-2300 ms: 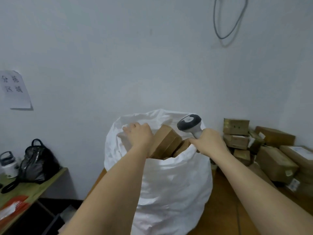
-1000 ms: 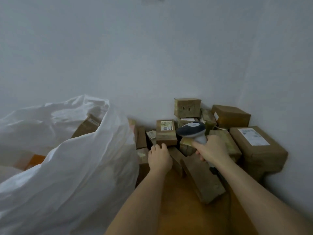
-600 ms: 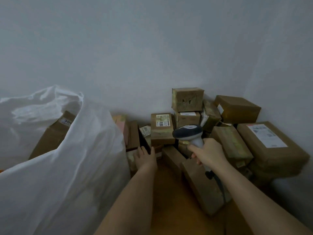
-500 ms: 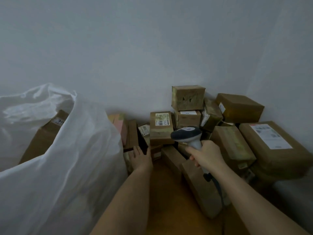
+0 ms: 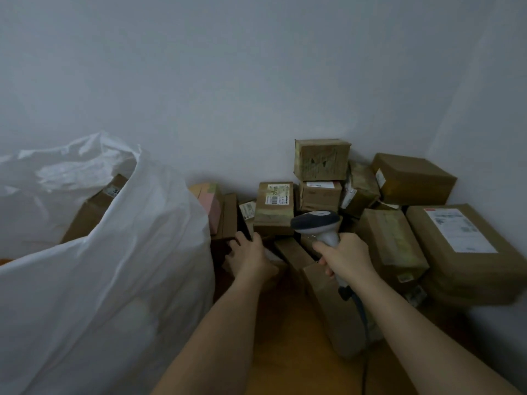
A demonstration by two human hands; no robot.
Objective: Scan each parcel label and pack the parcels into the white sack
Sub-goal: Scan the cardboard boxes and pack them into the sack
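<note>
The white sack (image 5: pixel 114 280) fills the left side, its mouth open with a brown box (image 5: pixel 91 209) inside. Brown parcels are piled in the corner at the right. One of them, a labelled parcel (image 5: pixel 273 208), stands upright just beyond my hands. My left hand (image 5: pixel 251 259) reaches down with fingers spread onto a low, dark parcel (image 5: pixel 228 249) next to the sack; what lies under the palm is hidden. My right hand (image 5: pixel 346 258) grips the handle of a grey barcode scanner (image 5: pixel 315 222), whose head points toward the labelled parcel.
A long box (image 5: pixel 333 306) lies on the orange-brown floor (image 5: pixel 285 352) under my right forearm. A big parcel with a white label (image 5: pixel 462 246) sits at far right, a small box (image 5: pixel 322 159) tops the pile. The scanner cable (image 5: pixel 363 332) hangs down. Walls close the corner.
I turned from the sack's mouth to the parcel pile. My left hand has dropped lower and leftward onto the parcels beside the sack. The scanner stays in my right hand.
</note>
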